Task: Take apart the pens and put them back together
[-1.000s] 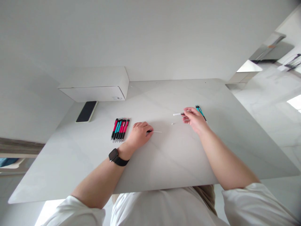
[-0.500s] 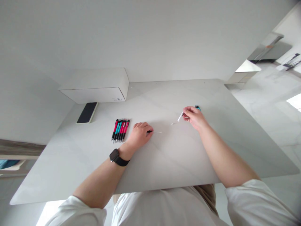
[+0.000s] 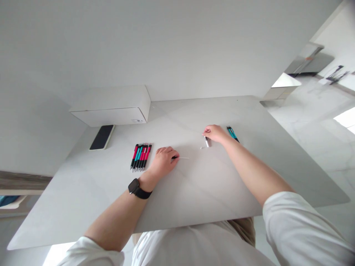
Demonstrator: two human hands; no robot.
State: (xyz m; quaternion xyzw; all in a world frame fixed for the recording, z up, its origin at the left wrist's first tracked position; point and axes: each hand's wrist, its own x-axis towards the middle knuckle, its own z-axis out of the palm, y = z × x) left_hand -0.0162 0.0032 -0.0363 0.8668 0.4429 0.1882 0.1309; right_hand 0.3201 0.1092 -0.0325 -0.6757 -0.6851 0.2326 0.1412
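On the table, my left hand (image 3: 164,162) is closed around a small black pen part. A thin white refill (image 3: 184,158) sticks out of it to the right. Fingertips of my right hand (image 3: 215,133) pinch the upper end of a short white pen barrel (image 3: 207,142) with a dark section, its lower end down at the table. Just left of that barrel lies a tiny white piece (image 3: 202,148). Several red and teal pens (image 3: 141,157) lie side by side to the left of my left hand. Teal pens (image 3: 232,133) lie beyond my right forearm, partly hidden by it.
A white box (image 3: 111,116) stands against the wall at the back left of the pale table (image 3: 177,199). In front of it lies a phone (image 3: 102,137) with a dark screen. The table's right edge borders an open floor area.
My right hand has moved left and turned, so the white barrel now points down at the table near the tiny white piece. More of the teal pens shows. My left hand stays put.
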